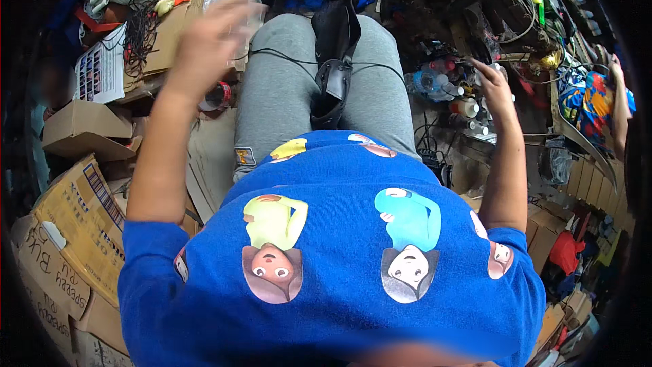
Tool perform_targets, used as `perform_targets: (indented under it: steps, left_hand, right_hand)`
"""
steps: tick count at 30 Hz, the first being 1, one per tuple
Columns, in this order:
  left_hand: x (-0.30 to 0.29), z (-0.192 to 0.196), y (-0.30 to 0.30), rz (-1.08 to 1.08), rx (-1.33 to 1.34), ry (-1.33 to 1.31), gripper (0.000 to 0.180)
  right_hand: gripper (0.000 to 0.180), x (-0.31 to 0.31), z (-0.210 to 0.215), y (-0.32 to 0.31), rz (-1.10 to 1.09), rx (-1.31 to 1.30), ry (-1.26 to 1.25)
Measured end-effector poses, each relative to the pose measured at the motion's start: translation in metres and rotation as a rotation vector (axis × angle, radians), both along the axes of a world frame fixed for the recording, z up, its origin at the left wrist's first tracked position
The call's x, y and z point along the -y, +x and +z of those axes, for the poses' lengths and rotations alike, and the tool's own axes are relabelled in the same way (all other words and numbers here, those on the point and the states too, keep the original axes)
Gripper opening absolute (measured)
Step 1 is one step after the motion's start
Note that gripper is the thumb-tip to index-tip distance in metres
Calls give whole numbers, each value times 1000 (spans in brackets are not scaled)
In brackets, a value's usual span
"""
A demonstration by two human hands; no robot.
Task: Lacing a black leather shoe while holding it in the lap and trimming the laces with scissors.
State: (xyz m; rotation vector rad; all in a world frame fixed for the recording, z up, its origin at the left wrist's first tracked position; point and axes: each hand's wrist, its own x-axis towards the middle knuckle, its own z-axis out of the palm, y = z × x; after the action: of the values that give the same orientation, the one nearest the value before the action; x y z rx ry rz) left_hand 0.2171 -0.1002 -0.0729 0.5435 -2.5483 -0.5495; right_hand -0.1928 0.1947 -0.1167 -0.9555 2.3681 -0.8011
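On my lap, between my thighs, lies a black shoe-like piece [332, 92] with a pale label inside; it looks like footwear, though its exact kind is unclear. A wide black strap-like part [338, 30] extends beyond it. A thin black cord [285, 56] crosses both thighs at the piece. Raised beyond my left thigh, my left hand [214, 37] is smeared by motion, so its grip cannot be made out. Out to the right of my right thigh, my right hand [496, 88] has fingers stretched forward and inward, with nothing plainly visible in them.
Cardboard boxes [81, 214] crowd the left side, with a printed sheet [100, 64] and tangled dark wires [140, 37] farther off. Plastic bottles [435, 83] stand beyond my right thigh. Another person's arm [619, 105] shows at the far right, beside colourful cloth [598, 98].
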Motion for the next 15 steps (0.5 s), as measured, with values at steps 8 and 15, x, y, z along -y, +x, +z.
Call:
perform_targets:
  steps: [8, 15]
  left_hand:
    - [-27, -4, -118, -476, 261, -87, 26]
    - [-15, -10, -126, -562, 423, 98, 30]
  right_hand:
    - [12, 94, 13, 114, 451, 130, -207]
    - [19, 109, 1, 119, 408, 247, -149]
